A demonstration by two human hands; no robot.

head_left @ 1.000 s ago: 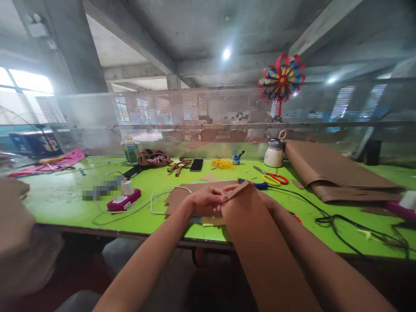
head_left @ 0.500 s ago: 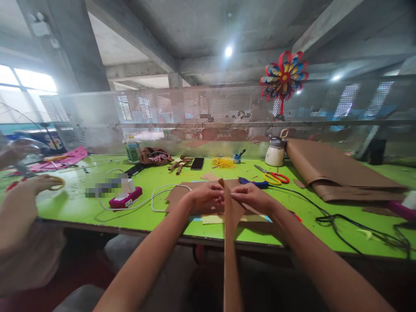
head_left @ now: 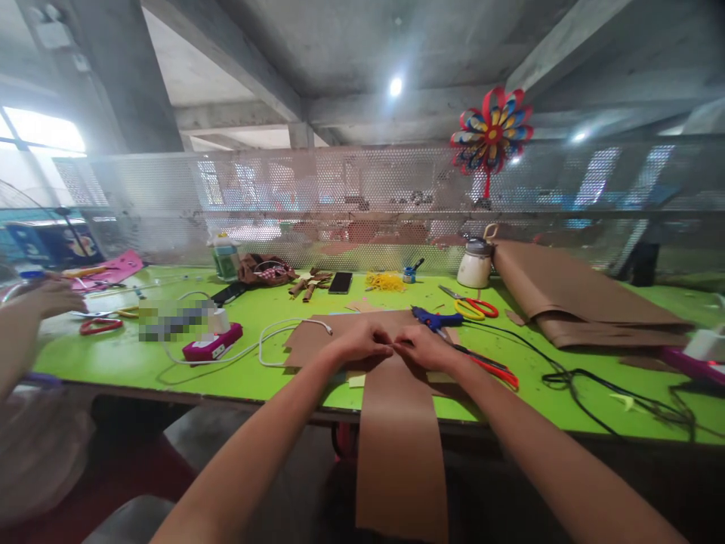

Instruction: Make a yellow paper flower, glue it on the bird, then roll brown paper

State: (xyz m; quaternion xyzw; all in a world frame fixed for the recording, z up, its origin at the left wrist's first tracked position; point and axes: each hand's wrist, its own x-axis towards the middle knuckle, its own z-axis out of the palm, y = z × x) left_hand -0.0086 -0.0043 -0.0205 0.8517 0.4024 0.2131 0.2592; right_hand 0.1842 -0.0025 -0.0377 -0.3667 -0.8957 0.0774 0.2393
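A long strip of brown paper (head_left: 401, 446) hangs over the table's front edge, its far end pinched between my two hands. My left hand (head_left: 365, 340) is closed on the left side of that end, and my right hand (head_left: 422, 344) is closed close beside it. Under the hands lies a flat brown sheet (head_left: 311, 340) with pale yellow and blue paper edges showing. Just beyond my right hand rests a blue glue gun (head_left: 435, 317) with a black cord. Red-handled scissors (head_left: 498, 370) lie beside my right wrist.
Yellow-and-red scissors (head_left: 476, 306), a phone (head_left: 340, 283) and yellow shreds (head_left: 385, 282) lie farther back. A folded brown paper stack (head_left: 583, 295) and a lidded jar (head_left: 474, 264) stand right. Left are a purple power strip (head_left: 212, 344), a white cable (head_left: 261, 344) and a co-worker's hand (head_left: 60, 295).
The paper strip has swung from slanting right, through edge-on, to lying broad side up and straight toward me. Both hands have stayed pinched at its end. The co-worker's scissors now lie on the table.
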